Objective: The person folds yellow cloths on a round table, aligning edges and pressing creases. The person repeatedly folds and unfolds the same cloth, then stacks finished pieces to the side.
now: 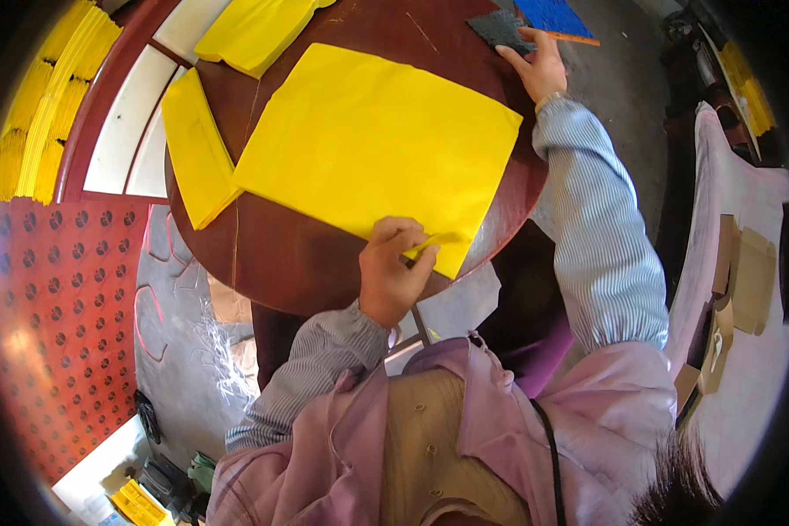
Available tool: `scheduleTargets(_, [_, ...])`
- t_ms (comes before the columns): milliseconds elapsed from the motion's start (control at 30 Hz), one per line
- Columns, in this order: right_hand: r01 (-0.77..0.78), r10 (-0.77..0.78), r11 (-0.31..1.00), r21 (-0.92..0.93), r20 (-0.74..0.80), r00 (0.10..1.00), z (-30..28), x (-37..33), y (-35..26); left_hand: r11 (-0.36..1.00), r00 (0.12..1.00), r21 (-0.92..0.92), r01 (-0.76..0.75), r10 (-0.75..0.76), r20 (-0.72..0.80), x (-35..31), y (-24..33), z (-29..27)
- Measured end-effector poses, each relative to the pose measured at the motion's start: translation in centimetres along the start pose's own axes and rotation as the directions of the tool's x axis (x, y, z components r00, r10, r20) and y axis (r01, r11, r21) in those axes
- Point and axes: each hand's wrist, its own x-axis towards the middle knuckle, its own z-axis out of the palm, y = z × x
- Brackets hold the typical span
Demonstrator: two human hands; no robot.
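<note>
Round dark-red table [298, 267] before you. Your yellow sheet [373, 145] covers its middle, broad and mostly flat, set askew, one corner pointing down toward your body. Yellow bundle [259, 31] beyond it, upper left; narrow yellow piece [193, 145] at its left corner, meeting or just overlapping; cannot tell which.

Right arm stretched out: right hand [545, 72] at the far right rim, thumb and forefinger curved, a small gap between them, at the dark grey piece [493, 28]. Whether you grip it or only touch it, cannot tell. Left hand [391, 276] at the sheet's near edge, thumb and fingers closed on a small turned-up flap [443, 239].

Handling, my judgement: keep that pinch light and low, so the flap doesn't crease askew; let the wrist rest and steady the near edge while the other arm is extended. Bring the right arm back above the sheet rather than across it.

Edges: most bare tabletop lies beyond the sheet and at near left. Margin thin at the right corner, where the floor [627, 79] drops away. Tightest spot: the near corner, right at the rim; a tug could slide it over.
</note>
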Motion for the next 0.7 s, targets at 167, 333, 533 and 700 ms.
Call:
scheduleTargets(167, [-0.014, -0.217, 0.793, 0.609, 0.304, 0.928, -9.1, -15.9, -5.6, 0.998, 0.997, 0.038, 0.046, -0.048, 0.065, 0.3, -0.5, -0.5])
scheduleTargets(333, [0.095, -0.359, 0.833, 0.544, 0.403, 0.842, -11.8, -25.8, -9.6, 0.995, 0.986, -0.004, 0.100, -0.099, 0.133, 0.9, -0.8, -1.0])
scheduleTargets(533, [0.361, -0.530, 0.815, 0.453, 0.330, 0.782, -11.3, -25.6, -8.9, 0.987, 0.969, 0.000, 0.163, -0.160, 0.190, 1.2, -0.6, -1.4])
scheduleTargets(700, [0.319, -0.492, 0.826, 0.465, 0.317, 0.811, -11.2, -26.0, -9.3, 0.985, 0.965, 0.005, 0.172, -0.170, 0.198, 1.4, -0.7, -1.4])
